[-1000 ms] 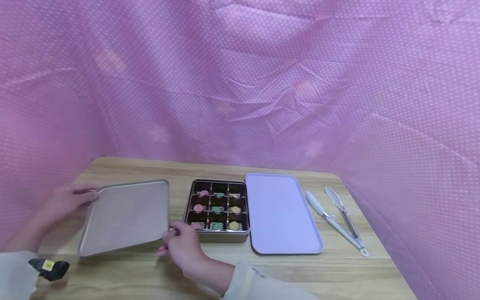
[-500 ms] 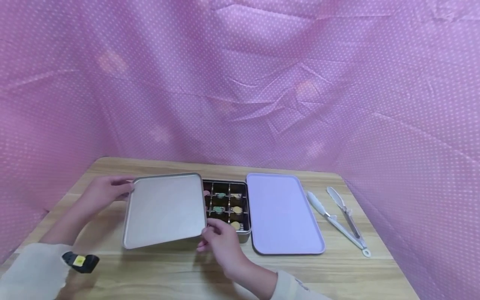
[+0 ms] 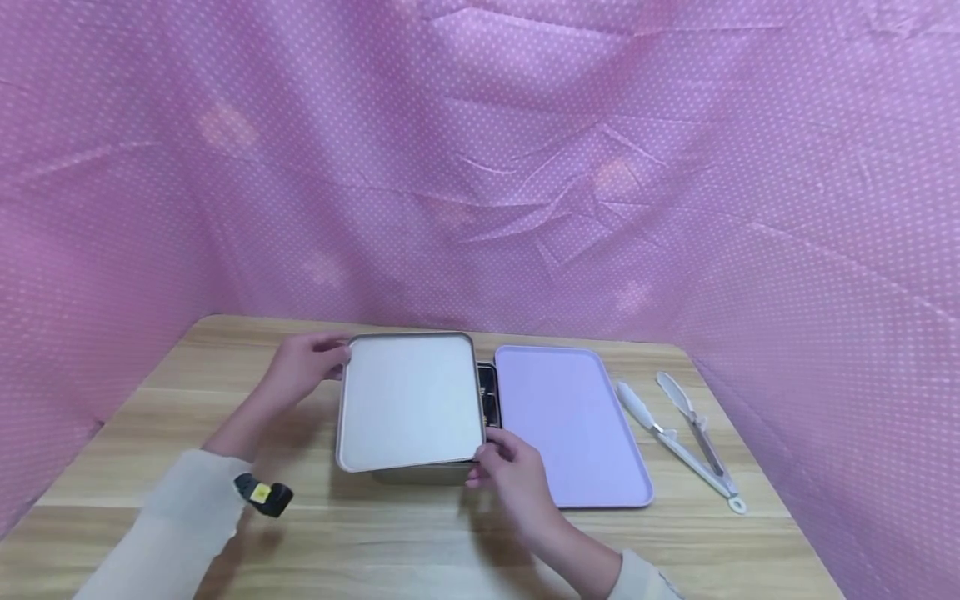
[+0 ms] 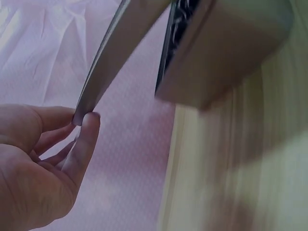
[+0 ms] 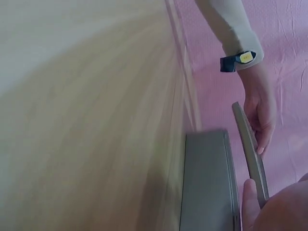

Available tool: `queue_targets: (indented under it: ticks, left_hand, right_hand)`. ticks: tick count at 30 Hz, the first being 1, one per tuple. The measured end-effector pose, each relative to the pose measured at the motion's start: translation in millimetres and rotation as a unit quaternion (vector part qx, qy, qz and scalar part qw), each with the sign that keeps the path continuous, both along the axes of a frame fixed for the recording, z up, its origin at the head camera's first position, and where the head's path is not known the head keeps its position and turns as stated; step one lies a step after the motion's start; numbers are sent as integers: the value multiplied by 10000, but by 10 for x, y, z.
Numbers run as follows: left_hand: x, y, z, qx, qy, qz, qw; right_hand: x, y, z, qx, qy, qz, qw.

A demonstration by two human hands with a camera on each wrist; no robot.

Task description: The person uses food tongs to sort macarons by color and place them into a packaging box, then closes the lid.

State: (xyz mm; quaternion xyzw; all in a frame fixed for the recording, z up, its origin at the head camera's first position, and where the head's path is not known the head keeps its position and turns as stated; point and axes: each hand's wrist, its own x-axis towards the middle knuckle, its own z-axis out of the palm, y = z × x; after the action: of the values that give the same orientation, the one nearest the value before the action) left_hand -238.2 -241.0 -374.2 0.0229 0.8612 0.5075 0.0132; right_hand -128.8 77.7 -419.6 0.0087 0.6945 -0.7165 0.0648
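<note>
A square, shallow-rimmed metal lid (image 3: pixel 411 402) hangs above the metal box (image 3: pixel 427 475), hiding most of its compartments. By its far left corner the left hand (image 3: pixel 300 365) pinches the lid between thumb and fingers. The right hand (image 3: pixel 513 471) pinches its near right corner. In the left wrist view a gap shows between the lid (image 4: pixel 108 55) and the box (image 4: pixel 216 57). From the right wrist view the lid (image 5: pixel 251 149) also stands apart from the box (image 5: pixel 208 178). Only a strip of dark compartments shows at the box's right side.
A lilac rectangular tray (image 3: pixel 573 425) lies just right of the box. Farther right, spread tongs (image 3: pixel 686 446) with pale tips lie on the wooden table (image 3: pixel 300 542). Pink dotted cloth (image 3: pixel 480 167) hangs behind and at both sides.
Both hands have carried the lid rightward from the table's left side to over the box. The compartments with pink, green and yellow round pieces are now mostly covered from view.
</note>
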Motion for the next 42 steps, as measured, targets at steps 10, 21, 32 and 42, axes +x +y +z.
queue_targets:
  ticks: [10,21,32,42]
  left_hand:
    - [-129,439,116,354,238,229,9988]
    - [-136,607,204,531,399,272,9974]
    - [-152,680,224,517,485,279,9971]
    - [-50,744,501,1337,480,463,9888]
  right_hand:
    - [-221,284,31,87,188,-753,9969]
    - [-308,366,65,-108,11,-972,9952]
    - [-342,372,69,-308,-108,-1170,9926]
    - [-432,477,296,-927,137,-1524,9839]
